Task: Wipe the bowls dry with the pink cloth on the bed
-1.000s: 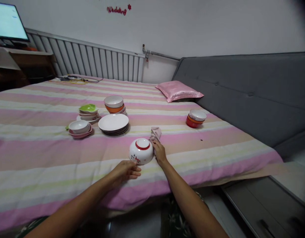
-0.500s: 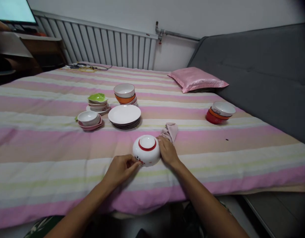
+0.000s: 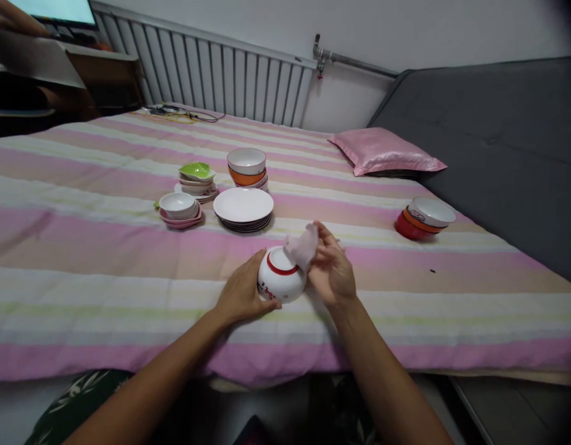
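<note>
A white bowl point(image 3: 282, 285) with a red ring round its foot and a small printed pattern rests upside down on the striped bed sheet. My left hand point(image 3: 243, 287) wraps its left side, thumb along the near edge. Between the fingers of my right hand point(image 3: 332, 266) is a pale pink cloth point(image 3: 303, 248), raised over the bowl's right side and partly covering the foot. Beyond the bowl lies a stack of white plates point(image 3: 243, 205) with dark undersides.
Small dishes point(image 3: 178, 206), leaf-shaped dishes point(image 3: 196, 173) and stacked bowls point(image 3: 247, 164) stand at the back left. More bowls point(image 3: 424, 217) are stacked at the right. A pink pillow point(image 3: 385, 151) lies by the grey headboard point(image 3: 489, 123). Cables point(image 3: 183, 113) lie at the far edge.
My right hand has left the bowl's side and lifted the cloth off the sheet to the bowl's foot. My left hand has closed further round the bowl. The view has shifted slightly.
</note>
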Demonstrator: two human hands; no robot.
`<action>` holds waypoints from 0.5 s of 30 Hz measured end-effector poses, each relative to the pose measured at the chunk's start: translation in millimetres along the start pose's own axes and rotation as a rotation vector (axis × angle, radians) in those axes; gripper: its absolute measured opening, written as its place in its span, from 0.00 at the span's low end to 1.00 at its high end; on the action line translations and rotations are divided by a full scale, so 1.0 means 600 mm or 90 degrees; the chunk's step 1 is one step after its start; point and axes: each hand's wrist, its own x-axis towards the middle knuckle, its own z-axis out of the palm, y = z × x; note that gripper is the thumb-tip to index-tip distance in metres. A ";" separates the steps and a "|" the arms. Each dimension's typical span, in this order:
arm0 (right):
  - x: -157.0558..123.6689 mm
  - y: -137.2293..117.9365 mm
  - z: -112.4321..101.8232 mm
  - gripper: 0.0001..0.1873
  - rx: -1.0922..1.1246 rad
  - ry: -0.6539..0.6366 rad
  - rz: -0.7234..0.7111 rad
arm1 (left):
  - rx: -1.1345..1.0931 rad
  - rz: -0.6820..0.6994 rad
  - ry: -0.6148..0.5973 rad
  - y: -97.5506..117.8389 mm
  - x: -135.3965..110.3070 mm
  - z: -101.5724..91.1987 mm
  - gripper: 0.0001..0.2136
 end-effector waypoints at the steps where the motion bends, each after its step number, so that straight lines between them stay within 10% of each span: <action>1: -0.005 0.007 0.005 0.18 -0.042 -0.039 0.005 | -0.005 -0.001 0.005 0.003 0.000 -0.001 0.52; 8: -0.032 0.025 -0.046 0.10 -0.578 0.013 -0.288 | -0.015 -0.009 0.019 0.005 -0.004 0.000 0.52; 15: -0.068 0.035 -0.043 0.17 -0.905 -0.165 -0.425 | -0.003 -0.003 0.032 0.000 -0.007 0.006 0.50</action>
